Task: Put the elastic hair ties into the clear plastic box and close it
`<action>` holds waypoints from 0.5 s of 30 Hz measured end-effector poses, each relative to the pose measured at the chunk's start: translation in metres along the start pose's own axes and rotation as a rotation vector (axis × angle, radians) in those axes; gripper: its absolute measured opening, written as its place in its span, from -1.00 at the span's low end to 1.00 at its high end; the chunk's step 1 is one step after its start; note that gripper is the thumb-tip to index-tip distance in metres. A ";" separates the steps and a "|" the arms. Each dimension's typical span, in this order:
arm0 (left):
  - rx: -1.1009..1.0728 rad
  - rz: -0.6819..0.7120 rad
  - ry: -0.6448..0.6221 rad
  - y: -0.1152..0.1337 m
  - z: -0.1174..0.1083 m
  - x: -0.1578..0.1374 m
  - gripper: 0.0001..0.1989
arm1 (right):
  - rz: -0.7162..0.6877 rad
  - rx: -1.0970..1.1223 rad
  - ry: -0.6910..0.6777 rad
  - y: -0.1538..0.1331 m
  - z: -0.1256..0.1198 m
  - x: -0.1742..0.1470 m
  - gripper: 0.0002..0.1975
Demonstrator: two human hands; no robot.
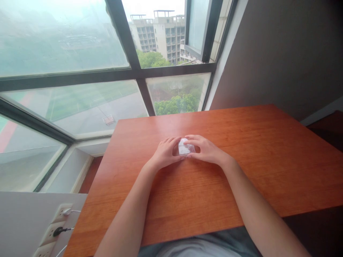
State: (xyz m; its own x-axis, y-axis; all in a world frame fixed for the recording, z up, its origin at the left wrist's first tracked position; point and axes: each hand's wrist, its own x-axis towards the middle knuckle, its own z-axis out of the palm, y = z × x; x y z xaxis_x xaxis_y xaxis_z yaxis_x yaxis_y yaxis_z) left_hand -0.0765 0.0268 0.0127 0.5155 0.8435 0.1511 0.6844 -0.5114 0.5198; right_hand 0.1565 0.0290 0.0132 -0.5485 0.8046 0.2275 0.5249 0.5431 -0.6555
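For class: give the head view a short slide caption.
Left hand and right hand hold a small whitish object at a wooden table beside windows.

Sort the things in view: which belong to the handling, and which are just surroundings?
In the job: left hand; right hand; small whitish block between them; reddish-brown wooden tabletop beneath.

Surroundings: white plug; black plug; dark-framed glass window.

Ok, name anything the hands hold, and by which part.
A small whitish block: left side in the left hand, right side in the right hand.
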 end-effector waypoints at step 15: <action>-0.005 -0.008 -0.015 -0.003 0.001 0.000 -0.26 | 0.014 0.085 -0.040 0.006 -0.001 0.003 -0.39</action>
State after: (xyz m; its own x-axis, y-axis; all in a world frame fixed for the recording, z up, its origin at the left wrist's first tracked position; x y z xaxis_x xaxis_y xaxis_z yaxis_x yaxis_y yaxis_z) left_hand -0.0782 0.0280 0.0105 0.5181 0.8447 0.1342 0.6857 -0.5040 0.5252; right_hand 0.1591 0.0346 0.0111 -0.5683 0.8006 0.1900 0.4765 0.5084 -0.7172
